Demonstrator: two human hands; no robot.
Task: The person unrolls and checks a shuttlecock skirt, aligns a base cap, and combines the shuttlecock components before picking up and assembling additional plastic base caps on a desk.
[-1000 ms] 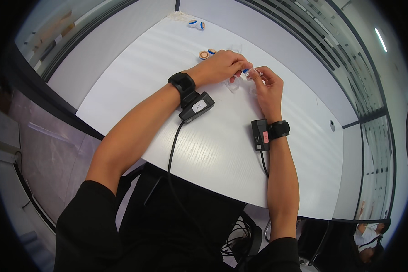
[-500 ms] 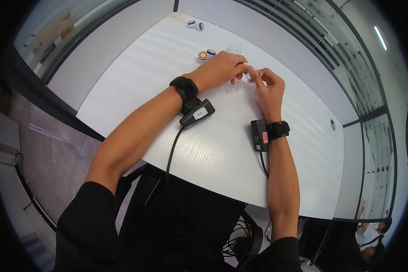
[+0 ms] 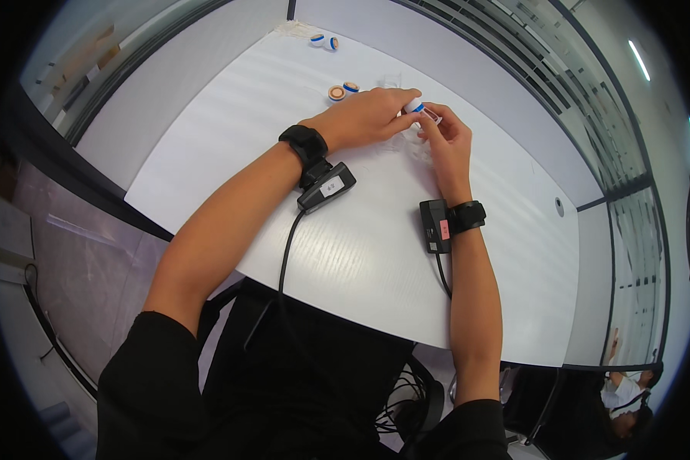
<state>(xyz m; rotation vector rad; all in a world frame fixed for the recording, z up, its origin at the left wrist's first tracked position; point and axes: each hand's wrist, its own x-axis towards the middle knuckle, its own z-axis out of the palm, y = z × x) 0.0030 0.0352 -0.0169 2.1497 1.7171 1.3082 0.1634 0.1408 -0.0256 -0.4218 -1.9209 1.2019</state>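
Note:
Above the far part of the white table (image 3: 383, 253), my left hand (image 3: 372, 115) is closed, its thumb and fingers pinching a small white container with a blue band (image 3: 414, 106). My right hand (image 3: 451, 146) meets it from the right, fingertips closed on a clear plastic piece (image 3: 434, 116) at the container's blue end. Whether the two parts are joined I cannot tell. Just beyond my left hand, two similar containers with tan, ringed ends and blue bands (image 3: 336, 93) lie on their sides.
Two more such containers (image 3: 331, 44) lie near the far left corner. Clear plastic pieces (image 3: 391, 79) rest beyond and below my hands. Cabled black devices (image 3: 326, 187) are strapped to both wrists. Pale partitions (image 3: 468, 57) enclose the far side; a person (image 3: 625, 399) shows at lower right.
My hands have turned slightly, and the white container with its blue band now shows between them along with the clear piece. The whole view has shifted a little.

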